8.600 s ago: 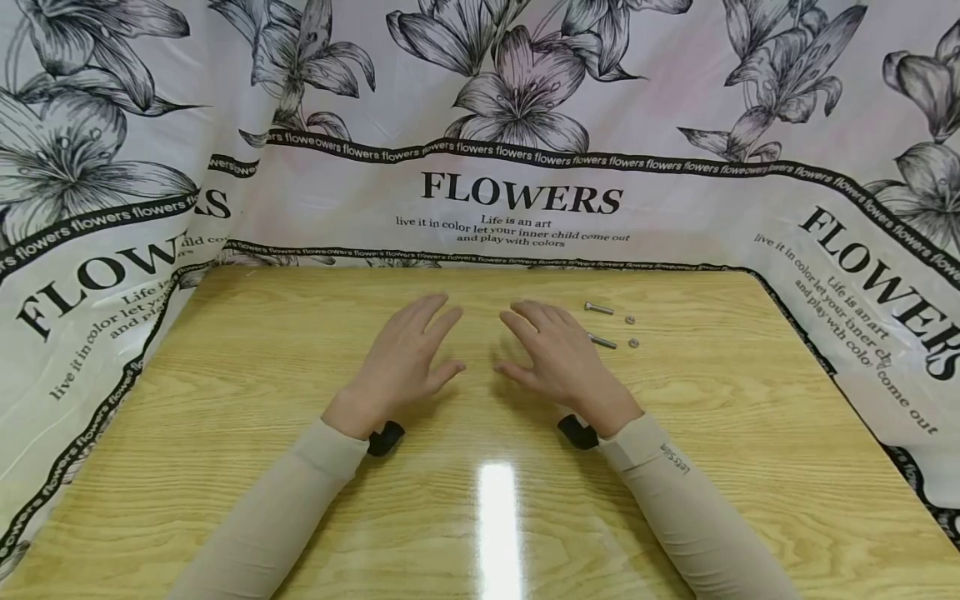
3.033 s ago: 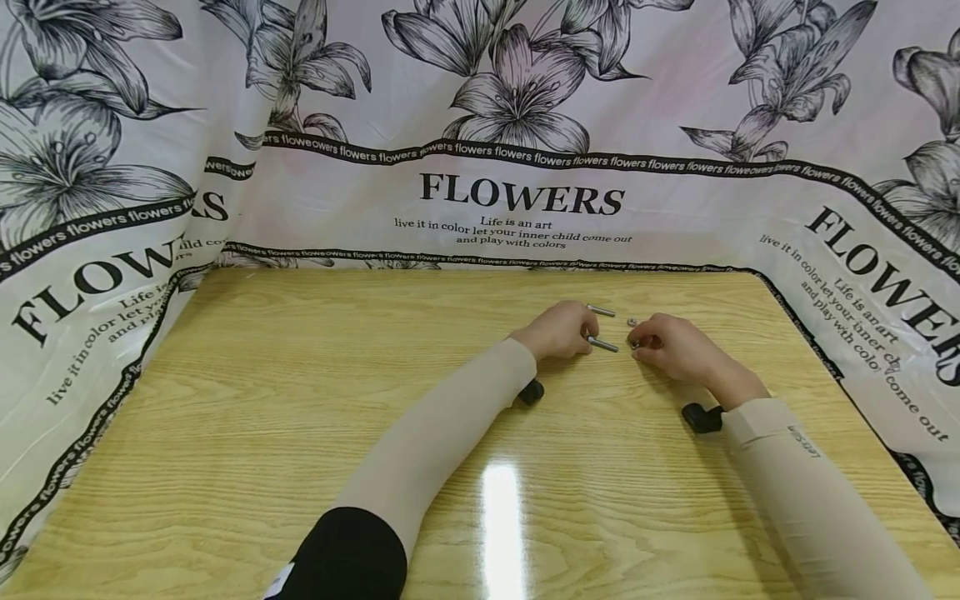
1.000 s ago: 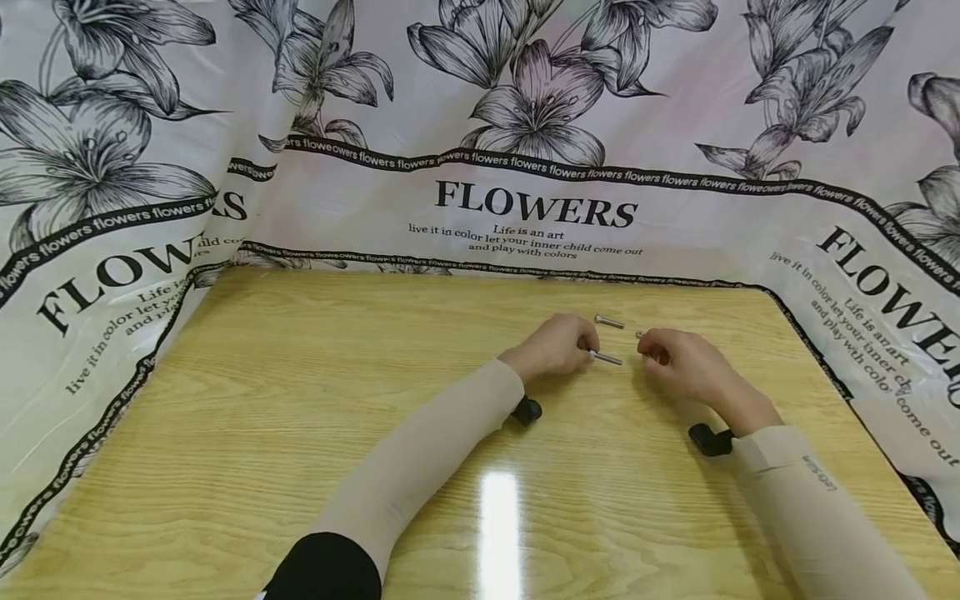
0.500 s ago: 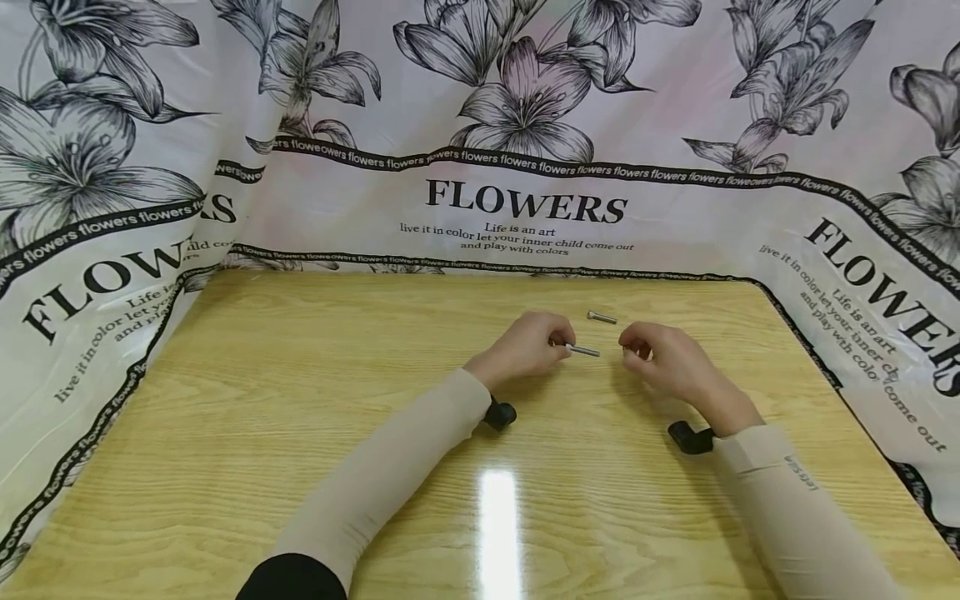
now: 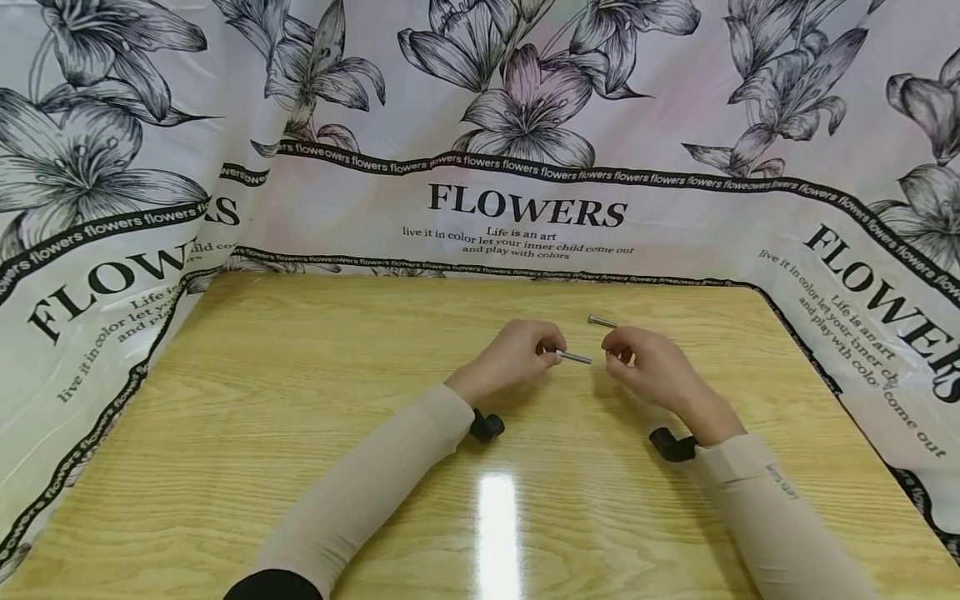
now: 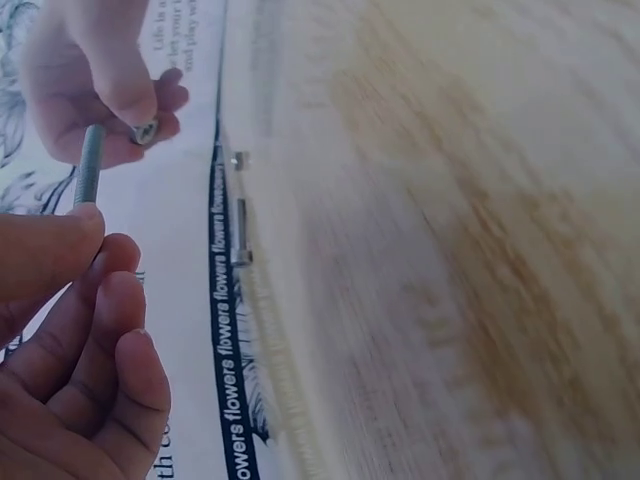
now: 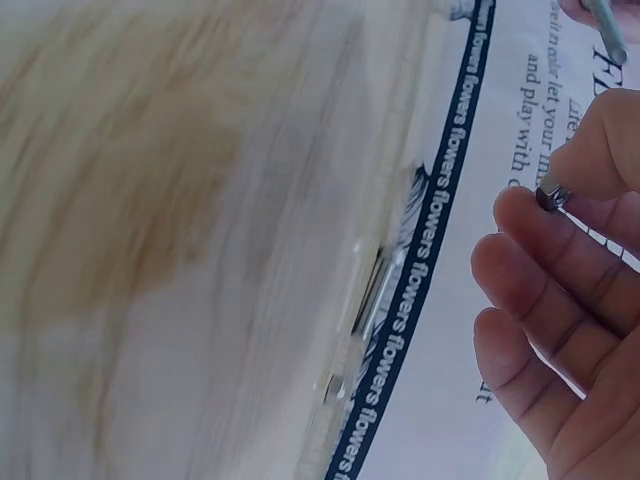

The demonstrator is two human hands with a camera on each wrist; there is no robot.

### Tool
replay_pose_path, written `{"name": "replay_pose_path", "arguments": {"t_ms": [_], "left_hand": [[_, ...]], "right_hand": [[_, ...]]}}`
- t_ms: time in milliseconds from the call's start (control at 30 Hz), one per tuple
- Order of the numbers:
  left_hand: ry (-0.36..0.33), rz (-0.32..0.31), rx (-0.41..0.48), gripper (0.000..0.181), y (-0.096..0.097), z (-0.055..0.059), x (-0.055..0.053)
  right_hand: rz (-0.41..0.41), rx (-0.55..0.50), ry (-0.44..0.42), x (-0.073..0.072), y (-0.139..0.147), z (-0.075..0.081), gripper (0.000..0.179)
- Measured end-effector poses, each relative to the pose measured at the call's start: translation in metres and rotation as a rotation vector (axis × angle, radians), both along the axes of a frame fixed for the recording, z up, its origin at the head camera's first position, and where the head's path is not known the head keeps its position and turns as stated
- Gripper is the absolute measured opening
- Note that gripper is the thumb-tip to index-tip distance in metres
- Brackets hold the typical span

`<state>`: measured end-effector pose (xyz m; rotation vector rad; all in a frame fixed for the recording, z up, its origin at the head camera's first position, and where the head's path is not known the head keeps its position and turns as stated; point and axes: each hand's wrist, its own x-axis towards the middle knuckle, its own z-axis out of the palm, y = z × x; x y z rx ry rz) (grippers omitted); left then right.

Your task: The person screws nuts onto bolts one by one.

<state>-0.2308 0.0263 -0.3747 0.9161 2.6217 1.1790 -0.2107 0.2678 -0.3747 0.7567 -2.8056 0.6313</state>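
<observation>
My left hand [image 5: 513, 357] pinches a metal bolt [image 5: 576, 357] near its head, its threaded end pointing right toward the other hand. In the left wrist view the thumb covers the head end of the bolt [image 6: 88, 165]. My right hand [image 5: 656, 367] pinches a small nut [image 7: 551, 192] between thumb and fingertip; the other fingers are loosely bent. The nut [image 6: 145, 131] also shows in the left wrist view, a short gap from the bolt's tip. Both hands are held over the table, close to each other.
A second bolt [image 5: 602, 321] lies on the wooden table [image 5: 337, 333] behind the right hand. Another nut [image 7: 335, 389] lies near that bolt, hidden by the right hand in the head view. A flower-printed cloth [image 5: 525, 217] walls the table's back and sides.
The bolt and nut have been lifted from the table, one in each hand. Over the last second both hands have moved left and a little nearer, and the gap between them has narrowed.
</observation>
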Motion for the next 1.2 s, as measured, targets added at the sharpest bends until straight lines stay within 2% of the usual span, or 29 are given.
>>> {"name": "replay_pose_path", "arguments": {"t_ms": [200,300,533,867,1200], "left_hand": [[0.069,0.023,0.02,0.008,-0.008,0.003,0.005],[0.08,0.049,0.038,0.007,-0.013,0.003,0.007],[0.056,0.069,0.112,0.007,-0.023,-0.003,0.012],[0.068,0.123,0.114,0.009,-0.041,-0.003,0.018],[0.024,0.192,0.228,0.011,-0.056,-0.004,0.02]], "right_hand": [[0.017,-0.012,0.02,0.001,-0.009,0.0,0.014],[0.021,-0.018,0.025,0.0,-0.013,-0.001,0.014],[0.027,-0.054,0.018,0.001,-0.022,-0.001,0.015],[0.074,-0.1,0.047,-0.001,-0.036,-0.004,0.014],[0.113,-0.163,0.075,-0.003,-0.052,-0.003,0.015]]}}
